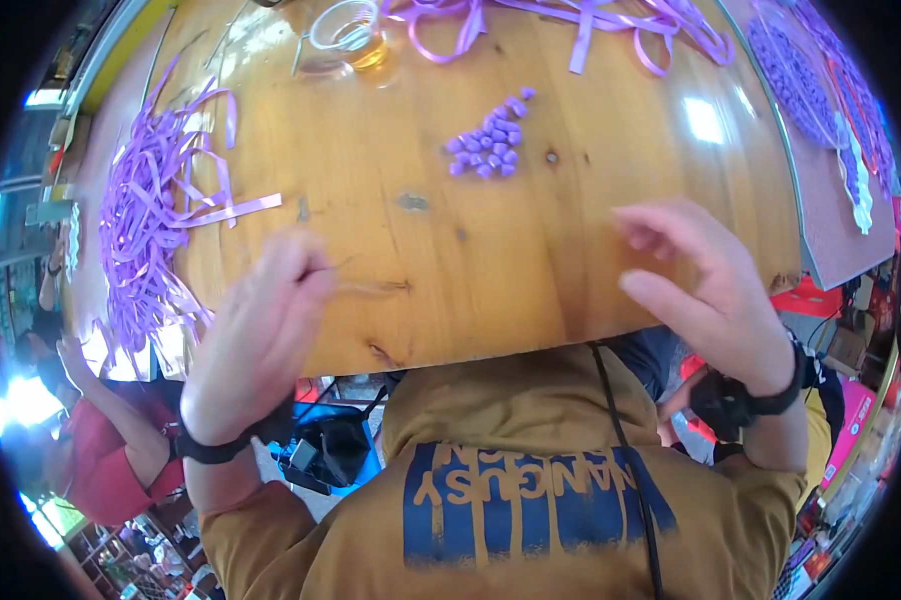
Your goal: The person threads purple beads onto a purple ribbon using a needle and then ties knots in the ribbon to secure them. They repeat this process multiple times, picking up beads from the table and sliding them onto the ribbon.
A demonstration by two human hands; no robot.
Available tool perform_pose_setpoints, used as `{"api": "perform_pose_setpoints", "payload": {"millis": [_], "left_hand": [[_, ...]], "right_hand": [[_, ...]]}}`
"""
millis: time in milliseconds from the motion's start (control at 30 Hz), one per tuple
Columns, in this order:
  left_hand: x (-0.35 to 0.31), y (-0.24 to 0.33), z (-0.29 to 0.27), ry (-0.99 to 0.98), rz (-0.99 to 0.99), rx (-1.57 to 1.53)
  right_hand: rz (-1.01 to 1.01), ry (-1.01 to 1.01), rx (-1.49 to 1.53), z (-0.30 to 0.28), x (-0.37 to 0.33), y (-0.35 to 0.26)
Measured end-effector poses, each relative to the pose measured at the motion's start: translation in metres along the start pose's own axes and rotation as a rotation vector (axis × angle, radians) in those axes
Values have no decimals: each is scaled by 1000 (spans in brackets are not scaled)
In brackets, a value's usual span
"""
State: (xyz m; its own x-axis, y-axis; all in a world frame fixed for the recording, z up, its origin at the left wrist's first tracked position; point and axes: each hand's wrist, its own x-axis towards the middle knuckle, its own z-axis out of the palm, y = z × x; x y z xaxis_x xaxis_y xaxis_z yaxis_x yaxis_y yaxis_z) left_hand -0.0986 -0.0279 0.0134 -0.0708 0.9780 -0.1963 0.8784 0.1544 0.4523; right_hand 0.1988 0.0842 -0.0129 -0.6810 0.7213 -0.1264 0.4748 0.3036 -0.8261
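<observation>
Over the left front of the wooden table, my left hand (269,322) has its fingers closed in a pinch. A faint thin line shows by its fingertips, too blurred to name. At the right, my right hand (706,285) hovers above the tabletop with thumb and fingers apart and nothing between them. Beyond both hands lies a small heap of purple beads (489,140), touched by neither. A tangled pile of purple ribbon strips (151,215) hangs over the table's left side, close to my left hand.
A clear plastic cup (346,28) with some amber liquid stands at the far left. More purple ribbon (581,25) lies along the far edge. Purple beadwork (801,90) rests on a side surface at the right. A person in a red top (121,450) is at the left.
</observation>
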Motion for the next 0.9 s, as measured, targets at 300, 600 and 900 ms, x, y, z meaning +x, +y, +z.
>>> {"api": "perform_pose_setpoints", "payload": {"millis": [300, 600, 900], "left_hand": [[44, 32, 44, -57, 101, -429], [50, 18, 47, -112, 75, -614], [49, 11, 47, -64, 196, -548]], "right_hand": [[-390, 221, -422, 45, 64, 7], [-473, 203, -392, 52, 79, 4], [-486, 164, -426, 50, 79, 2]]}}
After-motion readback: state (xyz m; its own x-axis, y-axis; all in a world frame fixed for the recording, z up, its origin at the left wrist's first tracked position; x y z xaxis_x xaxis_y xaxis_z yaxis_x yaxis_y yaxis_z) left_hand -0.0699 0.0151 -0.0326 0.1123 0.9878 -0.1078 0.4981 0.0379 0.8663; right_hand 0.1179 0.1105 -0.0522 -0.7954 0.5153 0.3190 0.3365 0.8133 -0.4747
